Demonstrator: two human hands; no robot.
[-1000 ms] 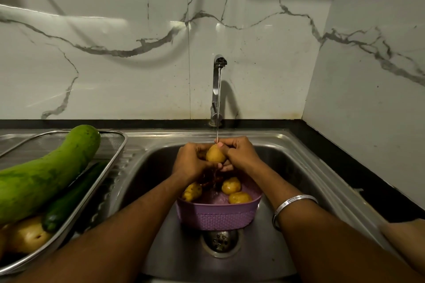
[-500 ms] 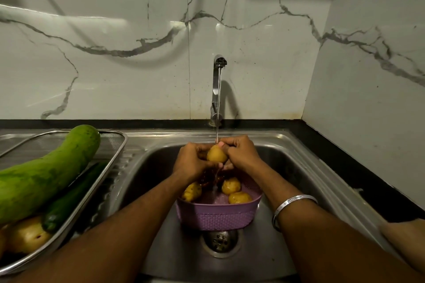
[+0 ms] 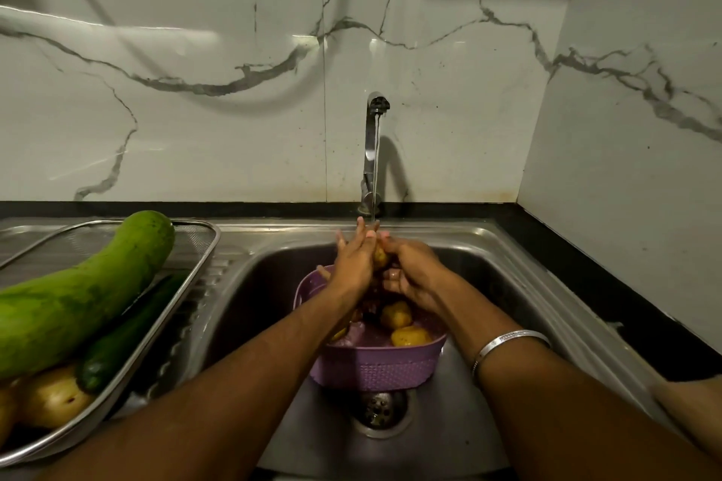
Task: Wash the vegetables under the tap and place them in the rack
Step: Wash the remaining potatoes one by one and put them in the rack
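Observation:
A small yellow potato sits between my two hands under the thin stream from the tap. My left hand lies over it with straight fingers pointing up and away. My right hand cups it from the right with curled fingers. Below them a purple basket stands in the sink, holding more potatoes. At the left, the metal mesh rack carries a large green gourd, a dark cucumber and a potato.
The drain lies just in front of the basket. A black counter strip runs behind and right of the sink, against marble walls. A tan object shows at the right edge.
My left hand has opened, its fingers now straight over the potato instead of curled round it. The potato is mostly covered. Both hands stay under the stream.

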